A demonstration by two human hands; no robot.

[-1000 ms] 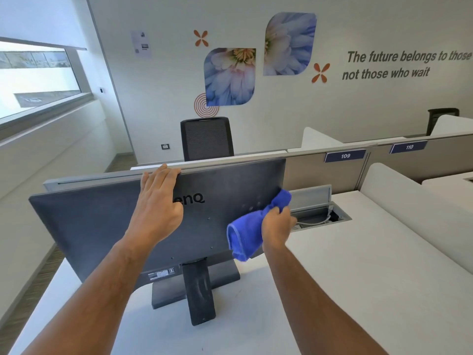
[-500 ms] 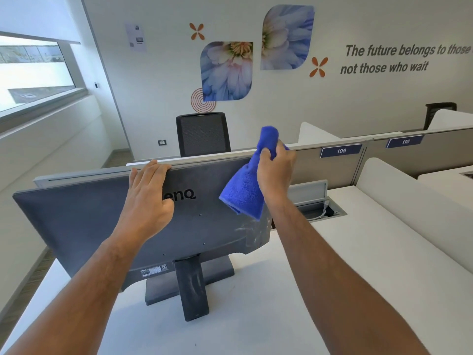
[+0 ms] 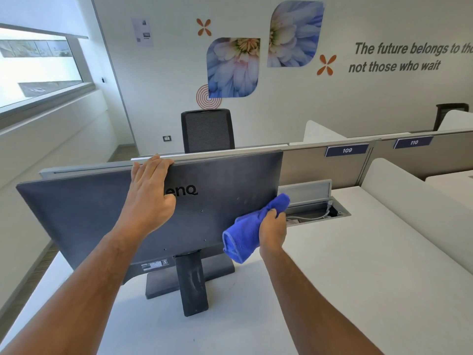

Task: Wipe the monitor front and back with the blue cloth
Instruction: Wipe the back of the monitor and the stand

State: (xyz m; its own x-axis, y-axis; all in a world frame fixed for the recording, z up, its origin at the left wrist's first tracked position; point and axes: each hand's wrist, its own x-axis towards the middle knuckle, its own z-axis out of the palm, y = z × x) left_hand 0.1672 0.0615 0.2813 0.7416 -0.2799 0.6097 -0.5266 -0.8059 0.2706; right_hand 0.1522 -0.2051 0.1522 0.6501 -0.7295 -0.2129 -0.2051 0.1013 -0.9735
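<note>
The dark grey monitor [image 3: 84, 213] stands on the white desk with its back panel facing me; its screen side is hidden. My left hand [image 3: 149, 192] lies flat on the upper back, fingers hooked over the top edge. My right hand [image 3: 272, 229] grips the bunched blue cloth [image 3: 245, 235] against the lower right part of the back panel. The stand [image 3: 192, 285] shows pale dust streaks.
The white desk [image 3: 345, 278] stretches to the right. An open cable hatch [image 3: 314, 208] with wires sits just right of the monitor. A partition [image 3: 320, 160] with labels 109 and 110 runs behind, with a black chair [image 3: 207, 130] beyond it.
My right hand swept the cloth from the monitor's top right edge down to the lower right of the back panel. My left hand stayed on the top edge.
</note>
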